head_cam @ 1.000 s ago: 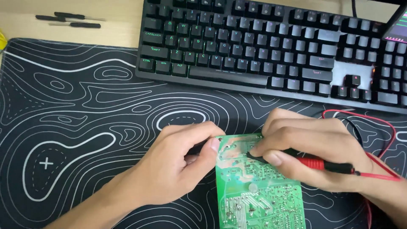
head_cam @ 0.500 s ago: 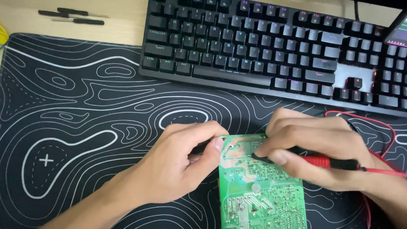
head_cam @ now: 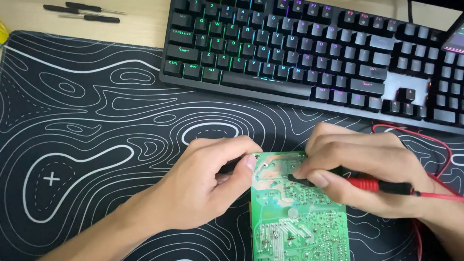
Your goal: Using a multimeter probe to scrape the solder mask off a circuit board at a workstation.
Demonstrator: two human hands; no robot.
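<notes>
On the near middle of the black desk mat with white contour lines (head_cam: 87, 145), the left hand (head_cam: 203, 188) pinches the left top corner of the green printed circuit board (head_cam: 299, 217), fingers narrow, thumb on its face. The board looks light, stiff and fragile, solder side up, so it is best held by its bare edges, as here. The right hand (head_cam: 367, 174) has its fingers closed around a red and black test probe (head_cam: 357, 182), tip touching the board's upper area; its red lead (head_cam: 435, 154) loops right. Open mat lies to the left; the black backlit keyboard (head_cam: 309, 53) bounds the far side.
</notes>
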